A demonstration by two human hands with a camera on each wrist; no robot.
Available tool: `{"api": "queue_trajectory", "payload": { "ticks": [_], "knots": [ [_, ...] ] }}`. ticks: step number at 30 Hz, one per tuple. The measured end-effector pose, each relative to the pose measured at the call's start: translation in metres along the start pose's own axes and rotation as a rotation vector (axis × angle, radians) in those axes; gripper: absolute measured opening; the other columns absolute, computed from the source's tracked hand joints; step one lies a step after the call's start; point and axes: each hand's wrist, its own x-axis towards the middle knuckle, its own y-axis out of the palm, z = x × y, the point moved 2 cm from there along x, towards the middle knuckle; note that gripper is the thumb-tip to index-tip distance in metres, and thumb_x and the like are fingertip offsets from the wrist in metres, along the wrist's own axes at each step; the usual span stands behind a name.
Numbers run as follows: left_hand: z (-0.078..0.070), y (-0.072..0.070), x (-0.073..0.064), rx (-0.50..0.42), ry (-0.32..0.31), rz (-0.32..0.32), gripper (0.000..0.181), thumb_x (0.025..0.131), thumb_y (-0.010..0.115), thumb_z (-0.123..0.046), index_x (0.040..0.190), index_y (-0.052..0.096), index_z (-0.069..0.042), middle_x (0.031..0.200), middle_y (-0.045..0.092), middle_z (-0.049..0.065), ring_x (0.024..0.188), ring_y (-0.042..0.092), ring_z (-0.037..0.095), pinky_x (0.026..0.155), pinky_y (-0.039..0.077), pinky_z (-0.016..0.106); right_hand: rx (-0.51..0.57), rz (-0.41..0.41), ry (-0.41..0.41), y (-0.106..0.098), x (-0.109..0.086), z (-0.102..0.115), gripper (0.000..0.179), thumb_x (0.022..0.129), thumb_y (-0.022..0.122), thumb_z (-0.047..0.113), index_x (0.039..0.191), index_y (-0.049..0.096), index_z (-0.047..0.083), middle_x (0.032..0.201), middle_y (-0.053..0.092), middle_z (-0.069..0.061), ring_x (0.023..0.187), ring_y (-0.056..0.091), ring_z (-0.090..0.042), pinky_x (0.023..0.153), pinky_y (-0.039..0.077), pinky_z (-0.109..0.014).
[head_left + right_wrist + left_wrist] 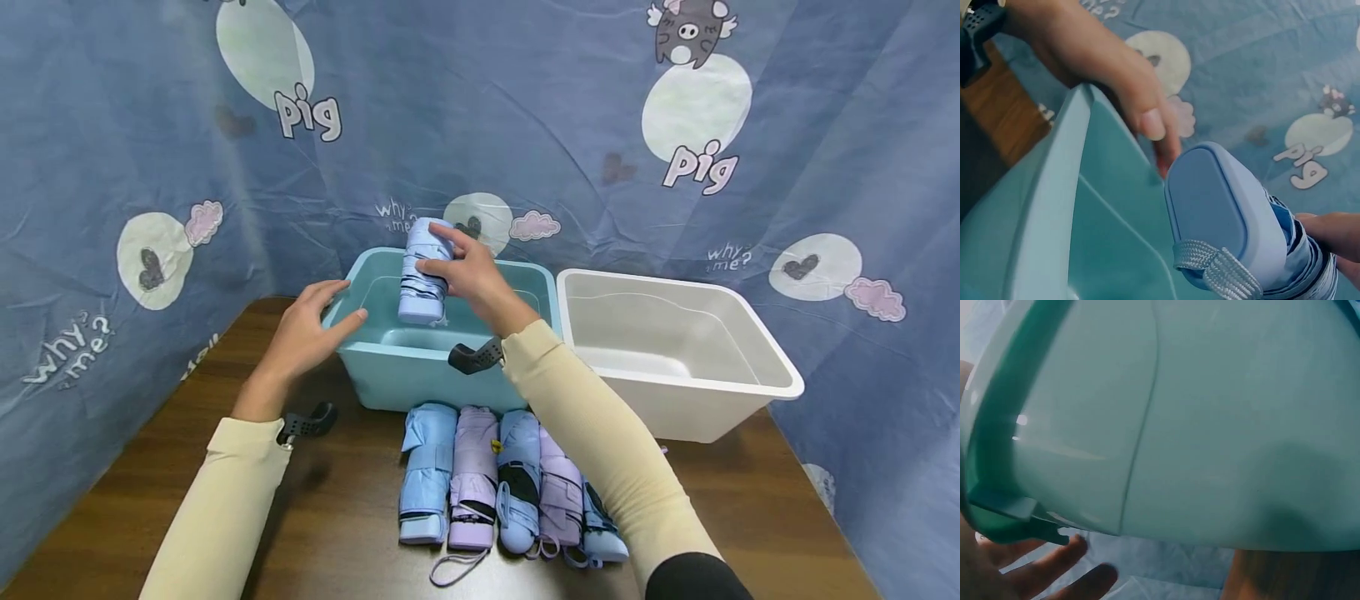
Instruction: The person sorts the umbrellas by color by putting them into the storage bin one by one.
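My right hand (472,279) grips a folded light blue umbrella (422,275) over the teal bin (397,357). The umbrella stands nearly upright, its handle end down, and its flat handle base and woven strap show large in the right wrist view. At the bin's left rim is my left hand (303,329), thumb and fingers spread and extended. Several fingers (1054,569) of that hand reach past the bin's edge in the left wrist view. In front of the bin lie several folded umbrellas side by side, among them a blue one (429,475) and a purple one (474,483).
A white bin (678,400) stands right beside the teal one. Both rest on a brown wooden table (345,517). Behind them hangs a blue printed cloth (480,100). A purple strap loop (459,567) trails toward the table's front.
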Motion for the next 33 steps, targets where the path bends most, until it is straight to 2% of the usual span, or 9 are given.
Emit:
{"api": "queue_trajectory", "payload": {
  "ticks": [6, 11, 17, 24, 28, 33],
  "knots": [
    [0.006, 0.004, 0.006, -0.035, -0.019, 0.098, 0.075, 0.093, 0.056, -0.047, 0.153, 0.027, -0.013, 0.161, 0.013, 0.011, 0.142, 0.017, 0.043, 0.103, 0.019, 0.067, -0.033, 0.016, 0.012, 0.014, 0.014, -0.009, 0.063, 0.084, 0.073, 0.008, 0.139, 0.053, 0.032, 0.125, 0.053, -0.012, 0.102, 0.062, -0.025, 0.078, 0.053, -0.042],
    [0.009, 0.01, 0.005, -0.104, -0.009, 0.15, 0.073, 0.094, 0.056, -0.041, 0.155, 0.023, -0.017, 0.162, 0.006, 0.006, 0.144, 0.012, 0.041, 0.104, 0.017, 0.067, -0.059, 0.02, 0.046, 0.024, 0.024, -0.019, 0.063, 0.085, 0.072, 0.008, 0.14, 0.052, 0.03, 0.127, 0.054, -0.014, 0.101, 0.062, -0.025, 0.077, 0.053, -0.042],
    [0.011, 0.013, 0.003, -0.154, 0.015, 0.116, 0.068, 0.095, 0.056, -0.032, 0.153, 0.028, -0.011, 0.162, 0.009, 0.004, 0.145, 0.013, 0.036, 0.107, 0.017, 0.063, -0.045, 0.033, 0.112, 0.035, 0.031, -0.028, 0.063, 0.085, 0.071, 0.006, 0.14, 0.052, 0.029, 0.128, 0.055, -0.013, 0.101, 0.061, -0.023, 0.078, 0.052, -0.044],
    [0.011, 0.016, 0.005, -0.165, 0.045, 0.09, 0.064, 0.093, 0.057, -0.019, 0.15, 0.031, -0.001, 0.161, 0.012, 0.008, 0.145, 0.015, 0.034, 0.109, 0.019, 0.059, -0.03, 0.049, 0.112, 0.038, 0.034, -0.033, 0.063, 0.085, 0.07, 0.002, 0.14, 0.053, 0.025, 0.132, 0.053, -0.015, 0.105, 0.059, -0.025, 0.084, 0.049, -0.051],
    [0.01, 0.015, 0.002, -0.174, 0.057, 0.066, 0.064, 0.089, 0.053, -0.008, 0.148, 0.033, 0.001, 0.16, 0.017, 0.011, 0.145, 0.017, 0.034, 0.108, 0.021, 0.056, -0.051, 0.061, 0.121, 0.038, 0.034, -0.039, 0.062, 0.085, 0.07, 0.001, 0.141, 0.052, 0.022, 0.133, 0.052, -0.016, 0.102, 0.06, -0.027, 0.083, 0.05, -0.051],
    [0.01, 0.016, 0.003, -0.201, 0.063, 0.043, 0.064, 0.085, 0.05, -0.001, 0.147, 0.033, 0.003, 0.159, 0.019, 0.011, 0.145, 0.017, 0.032, 0.107, 0.023, 0.055, -0.079, 0.06, 0.147, 0.037, 0.034, -0.045, 0.061, 0.084, 0.07, 0.001, 0.139, 0.054, 0.021, 0.128, 0.054, -0.015, 0.096, 0.061, -0.026, 0.079, 0.052, -0.048]
  ]
}}
